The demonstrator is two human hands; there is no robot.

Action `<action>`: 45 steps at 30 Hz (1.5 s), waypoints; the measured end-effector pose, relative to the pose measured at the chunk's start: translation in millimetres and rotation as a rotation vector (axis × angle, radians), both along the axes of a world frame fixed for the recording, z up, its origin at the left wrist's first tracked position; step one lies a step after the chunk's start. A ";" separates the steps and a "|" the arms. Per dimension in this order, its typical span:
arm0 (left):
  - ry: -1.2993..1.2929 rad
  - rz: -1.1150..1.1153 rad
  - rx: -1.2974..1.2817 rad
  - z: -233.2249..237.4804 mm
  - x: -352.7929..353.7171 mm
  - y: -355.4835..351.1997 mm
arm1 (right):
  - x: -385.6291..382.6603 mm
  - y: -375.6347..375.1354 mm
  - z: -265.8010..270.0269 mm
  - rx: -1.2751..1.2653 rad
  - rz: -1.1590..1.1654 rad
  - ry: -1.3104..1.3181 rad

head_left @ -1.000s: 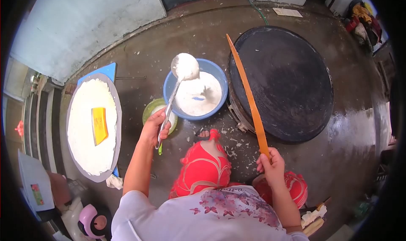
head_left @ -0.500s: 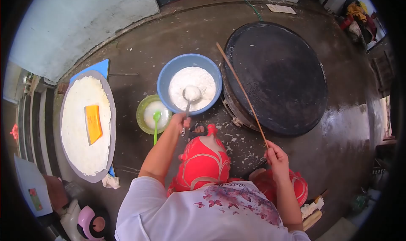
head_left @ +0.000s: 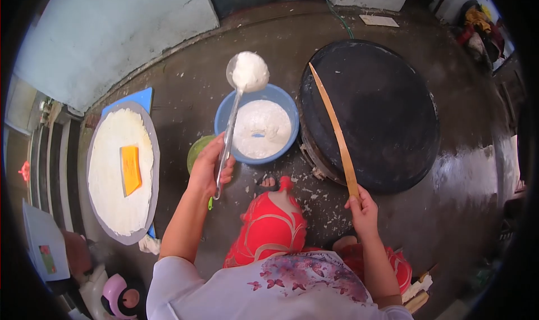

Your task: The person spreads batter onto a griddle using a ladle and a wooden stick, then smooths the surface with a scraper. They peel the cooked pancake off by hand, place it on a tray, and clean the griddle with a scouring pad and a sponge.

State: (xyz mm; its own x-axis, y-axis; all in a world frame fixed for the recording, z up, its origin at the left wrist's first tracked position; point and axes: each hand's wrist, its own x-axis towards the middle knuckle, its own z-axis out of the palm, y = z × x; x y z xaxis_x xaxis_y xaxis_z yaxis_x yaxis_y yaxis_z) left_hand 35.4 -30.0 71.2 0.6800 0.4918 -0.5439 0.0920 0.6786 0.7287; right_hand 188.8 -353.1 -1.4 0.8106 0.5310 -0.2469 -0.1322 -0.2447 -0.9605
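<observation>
Raised since the earlier frame, the ladle (head_left: 232,122) carries white batter (head_left: 251,73) at upper centre. Its handle is clamped in the left hand (head_left: 213,165) — best held level against drips; the right hand (head_left: 364,210) is wrapped round a wooden blade (head_left: 338,132), before the black griddle (head_left: 382,112) at upper right — blue bowl (head_left: 225,117) between.

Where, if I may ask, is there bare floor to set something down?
The floor looks bare right of the black round plate, though shiny, and between the pale wall and blue basin. It's crowded around the left hand and green bowl.
</observation>
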 end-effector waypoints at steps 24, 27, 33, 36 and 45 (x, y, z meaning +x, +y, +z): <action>0.057 -0.101 0.264 -83.5 202.5 -68.2 | 94.2 35.5 -3.0 -0.388 0.004 -0.572; 0.068 -0.077 0.384 -68.8 191.9 -69.5 | 100.6 30.4 -14.0 -0.356 -0.016 -0.526; 0.105 -0.177 0.402 -81.3 207.2 -58.8 | 106.7 24.0 -4.3 -0.294 0.007 -0.316; 0.138 -0.167 0.390 -72.7 236.1 -41.0 | 105.3 9.0 26.7 -0.473 -0.008 -0.578; -0.485 -0.205 -0.452 21.2 251.9 -3.9 | 112.4 11.3 -9.7 -0.584 0.281 -1.342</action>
